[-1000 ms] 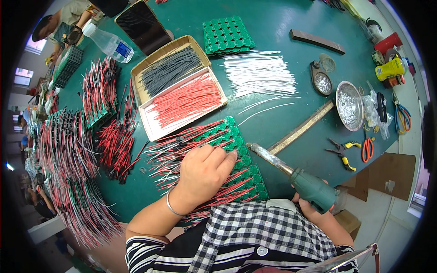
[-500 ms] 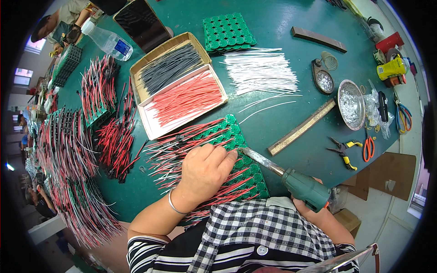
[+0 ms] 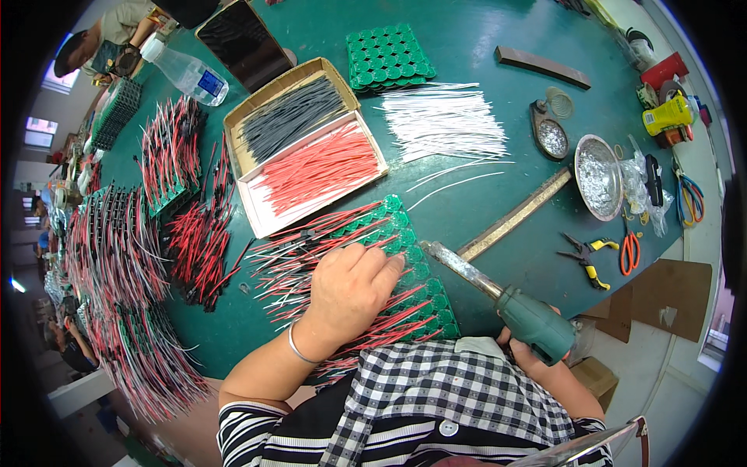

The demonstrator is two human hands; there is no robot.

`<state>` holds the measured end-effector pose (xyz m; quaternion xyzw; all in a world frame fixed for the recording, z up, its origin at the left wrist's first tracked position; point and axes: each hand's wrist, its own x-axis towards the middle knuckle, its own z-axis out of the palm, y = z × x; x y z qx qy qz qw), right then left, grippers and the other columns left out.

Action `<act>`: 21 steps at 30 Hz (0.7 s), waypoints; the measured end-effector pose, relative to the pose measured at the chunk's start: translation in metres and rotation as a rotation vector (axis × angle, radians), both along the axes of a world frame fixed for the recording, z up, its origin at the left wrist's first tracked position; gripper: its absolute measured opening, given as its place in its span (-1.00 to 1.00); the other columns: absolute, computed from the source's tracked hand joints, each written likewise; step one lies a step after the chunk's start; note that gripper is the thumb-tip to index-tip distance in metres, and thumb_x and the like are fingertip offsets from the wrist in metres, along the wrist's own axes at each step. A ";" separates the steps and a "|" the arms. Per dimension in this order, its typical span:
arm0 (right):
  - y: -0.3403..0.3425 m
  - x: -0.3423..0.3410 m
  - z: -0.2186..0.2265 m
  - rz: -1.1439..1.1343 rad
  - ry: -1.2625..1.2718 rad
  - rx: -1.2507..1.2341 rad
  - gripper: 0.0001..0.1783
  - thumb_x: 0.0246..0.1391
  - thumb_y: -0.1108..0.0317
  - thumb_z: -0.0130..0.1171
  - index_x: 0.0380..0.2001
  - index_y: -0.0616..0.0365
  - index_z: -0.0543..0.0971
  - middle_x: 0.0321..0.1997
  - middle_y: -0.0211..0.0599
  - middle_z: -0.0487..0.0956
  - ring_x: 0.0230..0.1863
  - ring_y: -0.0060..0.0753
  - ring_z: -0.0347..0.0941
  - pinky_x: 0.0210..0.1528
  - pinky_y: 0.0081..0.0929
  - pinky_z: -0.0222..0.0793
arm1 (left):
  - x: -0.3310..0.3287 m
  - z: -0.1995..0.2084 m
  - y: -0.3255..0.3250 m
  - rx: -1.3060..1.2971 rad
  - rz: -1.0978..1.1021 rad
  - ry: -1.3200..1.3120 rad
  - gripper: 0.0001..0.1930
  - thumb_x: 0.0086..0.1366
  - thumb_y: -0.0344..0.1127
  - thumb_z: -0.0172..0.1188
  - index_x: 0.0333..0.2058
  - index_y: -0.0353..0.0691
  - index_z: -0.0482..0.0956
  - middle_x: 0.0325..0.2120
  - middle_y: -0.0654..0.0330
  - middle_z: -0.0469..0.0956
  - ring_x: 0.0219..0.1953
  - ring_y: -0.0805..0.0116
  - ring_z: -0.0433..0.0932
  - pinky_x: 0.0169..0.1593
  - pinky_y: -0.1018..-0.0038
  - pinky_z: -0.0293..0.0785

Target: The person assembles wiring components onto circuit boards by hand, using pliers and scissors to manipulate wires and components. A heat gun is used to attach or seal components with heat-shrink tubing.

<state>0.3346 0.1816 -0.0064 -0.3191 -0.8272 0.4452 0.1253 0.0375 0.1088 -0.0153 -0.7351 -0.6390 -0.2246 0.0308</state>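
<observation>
My left hand is closed in a pinch over a sheet of round green circuit boards; whatever its fingertips grip is hidden. Red and white wires fan out leftward from the sheet, running under and around that hand. On the right, my right hand is wrapped around the green body of a soldering gun, partly hidden behind it. The metal tip points up and left, just off the sheet's right edge and apart from my left fingers.
Beyond the sheet are a box of black and red wires, white wires and stacked green boards. Wired boards pile up at left. A metal bar, a silvery dish and pliers lie right. A person works far left.
The soldering gun has shifted right and slightly down, its tip leaving the spot beside my left fingertips. My left hand stays almost still.
</observation>
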 end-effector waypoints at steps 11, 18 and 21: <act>-0.007 0.010 0.005 -0.029 -0.009 0.034 -0.80 -0.07 0.36 0.16 -0.32 0.15 0.56 -0.35 -0.32 0.57 -0.27 -0.29 0.50 -0.11 -0.39 0.32 | 0.010 -0.001 -0.011 -0.001 -0.019 -0.028 -0.83 -0.08 -0.39 0.25 -0.41 -0.14 0.60 -0.62 0.33 0.35 -0.57 0.39 0.32 -0.50 0.45 0.25; -0.007 0.009 0.006 0.031 -0.018 0.034 -0.71 -0.16 0.41 0.26 -0.26 0.18 0.59 -0.21 -0.16 0.57 -0.14 -0.16 0.48 -0.09 -0.34 0.40 | 0.012 -0.003 -0.011 0.005 -0.032 0.009 -0.85 -0.02 -0.36 0.19 -0.39 -0.14 0.58 -0.62 0.33 0.27 -0.52 0.42 0.32 -0.47 0.48 0.23; -0.008 0.010 0.003 0.036 -0.015 0.080 -0.71 -0.16 0.40 0.26 -0.27 0.17 0.59 -0.19 -0.15 0.57 -0.12 -0.13 0.47 -0.08 -0.32 0.40 | 0.014 -0.003 -0.012 -0.006 -0.021 0.019 -0.85 -0.02 -0.36 0.19 -0.40 -0.14 0.58 -0.61 0.34 0.29 -0.51 0.42 0.33 -0.46 0.48 0.24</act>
